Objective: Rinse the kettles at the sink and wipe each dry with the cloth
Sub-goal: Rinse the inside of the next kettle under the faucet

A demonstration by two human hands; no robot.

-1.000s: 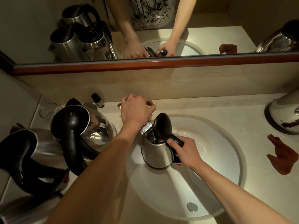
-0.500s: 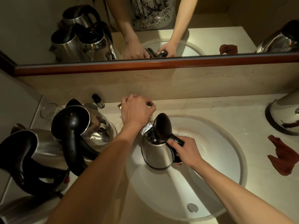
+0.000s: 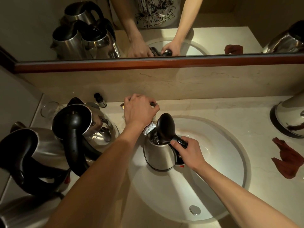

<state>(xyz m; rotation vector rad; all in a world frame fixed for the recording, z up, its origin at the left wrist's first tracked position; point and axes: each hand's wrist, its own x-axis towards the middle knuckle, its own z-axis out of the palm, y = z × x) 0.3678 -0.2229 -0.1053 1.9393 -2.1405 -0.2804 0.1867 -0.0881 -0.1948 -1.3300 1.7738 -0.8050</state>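
Right grip [image 3: 187, 149] clasps the kettle [image 3: 158, 156] handle, left grip [image 3: 139, 111] curls on the tap; keep the opening beneath the spout.

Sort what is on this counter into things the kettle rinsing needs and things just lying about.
For the job:
- kettle, lid up, held over the sink by the right hand
- tap under the left hand
- waiting kettles
- red cloth

Lying about:
- small dark bottle
- glass
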